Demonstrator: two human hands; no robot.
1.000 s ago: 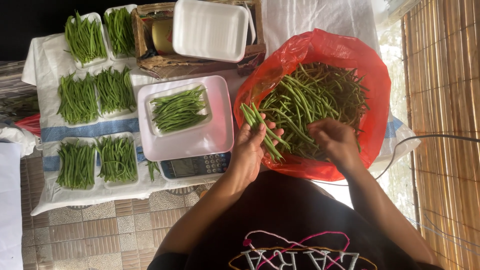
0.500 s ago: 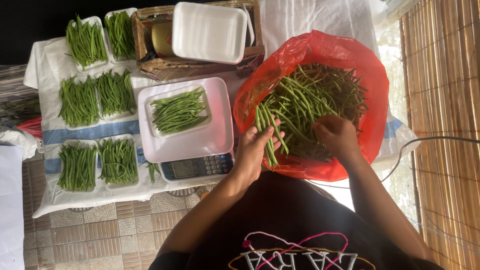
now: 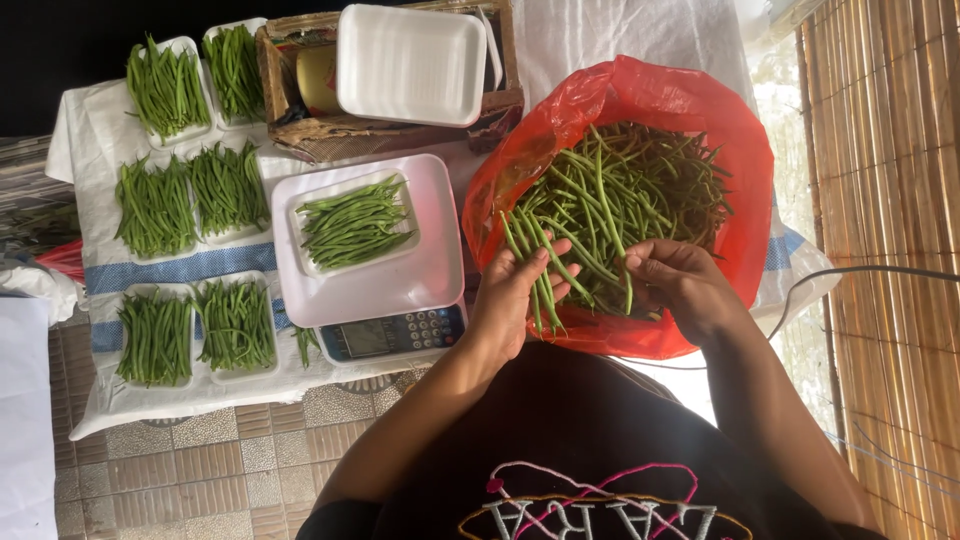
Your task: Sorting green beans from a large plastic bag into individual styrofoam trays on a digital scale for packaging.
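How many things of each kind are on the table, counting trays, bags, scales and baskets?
White foam trays filled with green beans: 7
Empty white foam tray: 1
Red plastic bag of beans: 1
Digital scale: 1
Wicker basket: 1
Total: 11

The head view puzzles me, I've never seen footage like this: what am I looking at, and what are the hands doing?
A camera worn on a person's head looks down at their own two bare hands. The left hand holds a bunch of beans; the right hand picks among the loose beans in a red bag. Beside it, a scale carries a white tray of beans. Six filled trays lie on a white cloth, and an empty tray tops a basket.
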